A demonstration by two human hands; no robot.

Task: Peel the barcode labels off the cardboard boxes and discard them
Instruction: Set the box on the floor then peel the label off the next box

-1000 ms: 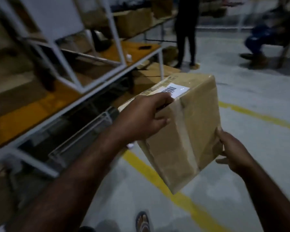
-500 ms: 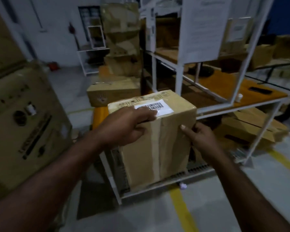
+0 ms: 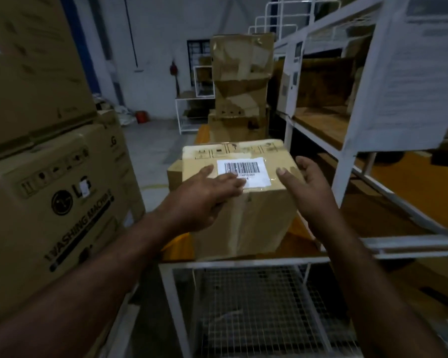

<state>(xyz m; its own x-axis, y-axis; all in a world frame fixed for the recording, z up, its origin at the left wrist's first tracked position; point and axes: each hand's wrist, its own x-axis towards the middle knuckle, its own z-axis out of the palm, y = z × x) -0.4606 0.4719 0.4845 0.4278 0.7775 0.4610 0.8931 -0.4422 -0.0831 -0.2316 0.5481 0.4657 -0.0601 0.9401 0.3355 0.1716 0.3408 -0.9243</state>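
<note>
I've set the cardboard box (image 3: 243, 215) down on the orange trolley deck (image 3: 175, 245). My left hand (image 3: 204, 195) lies flat, fingers together, over the barcode label (image 3: 246, 169) on its top. My right hand (image 3: 308, 187), loosely spread, steadies the side, so peeling can begin.

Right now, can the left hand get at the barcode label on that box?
Probably yes. The left hand lies on top of the box, its fingertips overlapping the near-left corner of the barcode label; nothing else covers it.
</note>
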